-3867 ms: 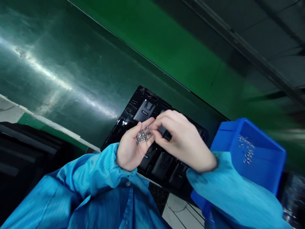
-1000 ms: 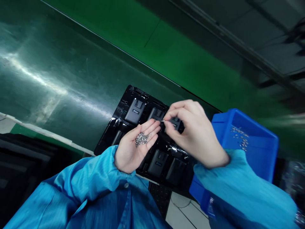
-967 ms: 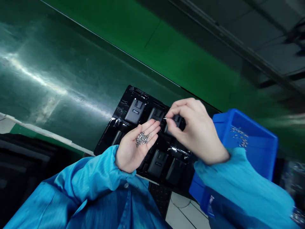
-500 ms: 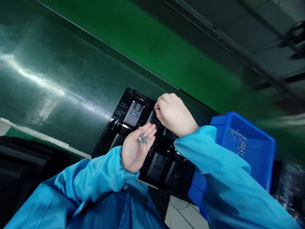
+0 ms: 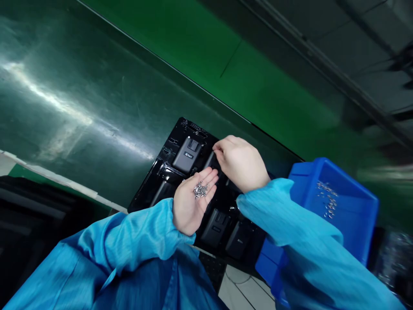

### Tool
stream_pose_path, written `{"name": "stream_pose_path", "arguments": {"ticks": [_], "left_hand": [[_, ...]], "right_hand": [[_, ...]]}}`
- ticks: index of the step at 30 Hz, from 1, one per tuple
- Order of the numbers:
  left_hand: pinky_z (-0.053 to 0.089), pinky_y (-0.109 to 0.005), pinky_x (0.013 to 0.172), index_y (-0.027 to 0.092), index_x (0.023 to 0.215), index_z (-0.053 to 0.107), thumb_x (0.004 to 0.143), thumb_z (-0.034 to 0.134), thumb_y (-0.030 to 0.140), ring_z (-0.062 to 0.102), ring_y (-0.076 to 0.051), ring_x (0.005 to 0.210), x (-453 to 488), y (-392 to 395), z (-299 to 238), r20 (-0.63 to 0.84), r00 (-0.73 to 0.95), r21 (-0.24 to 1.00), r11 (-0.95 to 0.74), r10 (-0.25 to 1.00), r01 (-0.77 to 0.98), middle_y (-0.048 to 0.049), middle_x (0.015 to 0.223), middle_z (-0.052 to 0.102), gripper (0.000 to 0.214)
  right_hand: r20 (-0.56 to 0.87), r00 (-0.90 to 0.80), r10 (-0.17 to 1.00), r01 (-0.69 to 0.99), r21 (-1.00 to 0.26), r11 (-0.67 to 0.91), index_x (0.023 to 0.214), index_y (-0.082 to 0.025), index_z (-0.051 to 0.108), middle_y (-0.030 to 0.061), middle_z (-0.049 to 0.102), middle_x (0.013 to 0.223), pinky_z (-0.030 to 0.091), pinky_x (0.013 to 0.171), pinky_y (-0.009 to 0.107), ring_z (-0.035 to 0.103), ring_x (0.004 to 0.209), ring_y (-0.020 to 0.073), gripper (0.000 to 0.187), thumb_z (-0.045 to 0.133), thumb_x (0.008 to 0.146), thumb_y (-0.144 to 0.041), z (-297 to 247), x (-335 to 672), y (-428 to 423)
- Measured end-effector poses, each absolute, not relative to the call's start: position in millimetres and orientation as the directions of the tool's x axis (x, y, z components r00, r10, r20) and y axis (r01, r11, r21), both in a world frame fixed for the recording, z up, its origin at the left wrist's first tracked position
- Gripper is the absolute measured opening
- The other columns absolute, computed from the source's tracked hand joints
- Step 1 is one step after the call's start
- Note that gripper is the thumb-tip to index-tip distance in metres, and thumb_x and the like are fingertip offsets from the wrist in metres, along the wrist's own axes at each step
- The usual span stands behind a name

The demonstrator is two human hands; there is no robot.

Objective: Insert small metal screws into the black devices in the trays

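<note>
My left hand [image 5: 192,201] is cupped palm up over a black tray [image 5: 167,160] and carries a small heap of silver screws [image 5: 200,190]. My right hand [image 5: 240,162] reaches over the tray's far row with its fingers pinched together above a black part there; what the fingertips hold is too small to make out. The tray holds several black plastic parts [image 5: 186,154] in moulded pockets. Both arms wear blue sleeves.
A blue bin [image 5: 351,215] with several loose screws [image 5: 326,200] stands right of the tray. The tray lies on a shiny green belt [image 5: 80,107]. A dark stack sits at the lower left [image 5: 35,215].
My right hand moved from in front of my left palm out to the tray's far row and now stays pinched there. My left hand kept its screws and hardly moved.
</note>
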State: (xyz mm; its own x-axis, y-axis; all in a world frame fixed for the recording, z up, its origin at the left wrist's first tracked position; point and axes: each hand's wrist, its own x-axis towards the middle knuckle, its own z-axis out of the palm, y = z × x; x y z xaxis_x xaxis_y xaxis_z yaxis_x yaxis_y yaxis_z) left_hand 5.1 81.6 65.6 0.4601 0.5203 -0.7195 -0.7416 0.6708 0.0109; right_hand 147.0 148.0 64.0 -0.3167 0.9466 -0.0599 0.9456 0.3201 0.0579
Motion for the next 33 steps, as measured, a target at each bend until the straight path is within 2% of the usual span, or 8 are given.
{"name": "stream_pose_path", "arguments": {"ticks": [5, 11, 14, 18, 23, 33], "left_hand": [[0.039, -0.031, 0.108, 0.004, 0.123, 0.055, 0.093, 0.043, 0.025, 0.053, -0.022, 0.124, 6, 81, 65, -0.712, 0.462, 0.007, 0.663, 0.529, -0.749, -0.0162, 0.134, 0.056, 0.039], [0.038, -0.031, 0.109, 0.004, 0.124, 0.055, 0.094, 0.042, 0.026, 0.052, -0.022, 0.125, 5, 81, 64, -0.692, 0.473, 0.014, 0.665, 0.546, -0.747, -0.0159, 0.135, 0.055, 0.04], [0.038, -0.031, 0.109, 0.005, 0.125, 0.054, 0.095, 0.04, 0.027, 0.052, -0.021, 0.126, 4, 81, 63, -0.676, 0.486, 0.017, 0.671, 0.554, -0.742, -0.0151, 0.136, 0.054, 0.04], [0.038, -0.031, 0.11, 0.005, 0.128, 0.053, 0.095, 0.039, 0.028, 0.051, -0.021, 0.126, 0, 82, 64, -0.616, 0.537, 0.002, 0.683, 0.576, -0.731, -0.0139, 0.137, 0.053, 0.042], [0.042, -0.029, 0.107, 0.005, 0.128, 0.054, 0.095, 0.04, 0.03, 0.051, -0.021, 0.127, -6, 80, 72, -0.531, 0.58, 0.01, 0.69, 0.617, -0.724, -0.0138, 0.135, 0.055, 0.043], [0.033, -0.036, 0.115, 0.009, 0.121, 0.061, 0.095, 0.042, 0.031, 0.043, -0.024, 0.133, -5, 75, 82, -0.522, 0.613, 0.022, 0.728, 0.593, -0.685, -0.0125, 0.132, 0.058, 0.039]], "right_hand": [[0.06, -0.325, 0.944, 0.938, -0.107, 0.329, 0.104, -0.011, 0.066, 0.0093, 0.064, 0.1, 0.049, 0.083, 0.034, 0.059, 0.092, 0.0223, 0.032, 0.04, 0.087, -0.006, 62, 155, 125], [0.045, -0.334, 0.942, 0.922, -0.191, 0.336, 0.118, -0.013, 0.062, 0.012, 0.06, 0.11, 0.049, 0.087, 0.042, 0.055, 0.099, 0.0249, 0.045, 0.036, 0.083, -0.002, 60, 160, 115], [0.062, -0.299, 0.952, 0.916, -0.259, 0.305, 0.118, -0.014, 0.062, 0.0125, 0.057, 0.111, 0.048, 0.089, 0.042, 0.054, 0.103, 0.0246, 0.042, 0.036, 0.086, -0.004, 66, 160, 114], [0.185, -0.254, 0.949, 0.884, -0.353, 0.306, 0.11, -0.018, 0.063, 0.0097, 0.057, 0.106, 0.047, 0.087, 0.039, 0.055, 0.101, 0.0221, 0.029, 0.045, 0.088, -0.009, 92, 152, 102], [0.164, -0.312, 0.936, 0.858, -0.374, 0.351, 0.09, -0.02, 0.061, 0.0058, 0.056, 0.095, 0.045, 0.08, 0.037, 0.052, 0.092, 0.0203, 0.009, 0.057, 0.085, -0.013, 113, 141, 79], [0.047, -0.473, 0.88, 0.813, -0.36, 0.457, 0.093, -0.023, 0.065, 0.0057, 0.056, 0.096, 0.042, 0.08, 0.037, 0.049, 0.093, 0.0209, 0.015, 0.052, 0.089, -0.015, 119, 150, 75]]}}
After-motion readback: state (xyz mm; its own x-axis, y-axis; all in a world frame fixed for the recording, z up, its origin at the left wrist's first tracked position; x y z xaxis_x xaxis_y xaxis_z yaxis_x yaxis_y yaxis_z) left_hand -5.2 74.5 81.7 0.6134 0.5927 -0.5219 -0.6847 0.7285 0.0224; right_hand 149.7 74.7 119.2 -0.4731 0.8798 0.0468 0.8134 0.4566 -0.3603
